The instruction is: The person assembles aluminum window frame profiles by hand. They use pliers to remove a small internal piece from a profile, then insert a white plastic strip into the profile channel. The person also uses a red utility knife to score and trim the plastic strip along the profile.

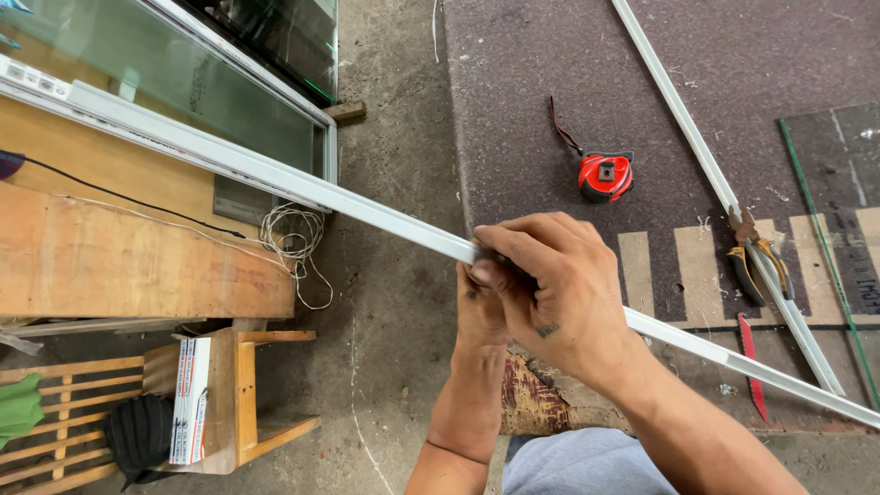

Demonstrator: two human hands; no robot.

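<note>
Bare mat lies open; tape measure, pliers obstruct.

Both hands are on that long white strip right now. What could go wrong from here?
1. The long white strip runs well past both hands; its far end lies close to the glass window frame and might knock it if swung.
2. The glass sheet on the purple mat has an exposed edge near the strip's other end.
3. Pliers and a red tape measure lie loose nearby and could get swept off.
</note>
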